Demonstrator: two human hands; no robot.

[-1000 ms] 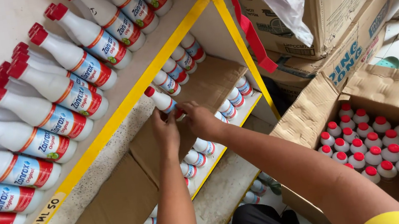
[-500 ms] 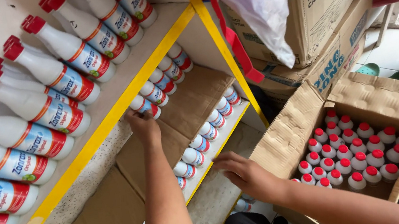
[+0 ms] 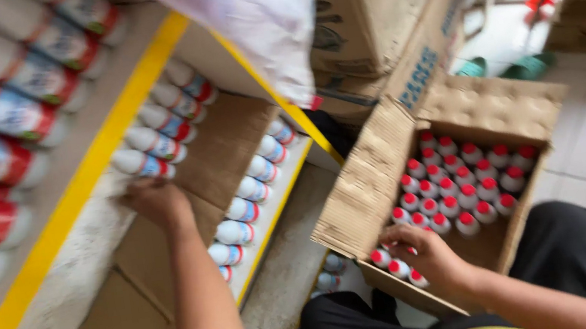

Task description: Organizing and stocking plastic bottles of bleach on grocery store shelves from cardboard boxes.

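Cardboard flap [image 3: 366, 177] close beside right hand [image 3: 422, 253], fingers curled among red-capped bottles [image 3: 462, 191] inside open box [image 3: 497, 111]. Left hand [image 3: 154, 201] on shelf liner [image 3: 230, 142], grip unclear, white bottles [image 3: 154, 141] just beyond.

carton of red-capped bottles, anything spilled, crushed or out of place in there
Nothing stands out. The bottles stand upright in rows in the open carton; the right hand reaches among the front ones. Blur hides finer detail.

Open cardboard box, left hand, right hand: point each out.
open cardboard box [image 3: 367, 185], head view, on its left flap.
left hand [image 3: 155, 203], head view, on its back.
right hand [image 3: 425, 249], head view, on its back.
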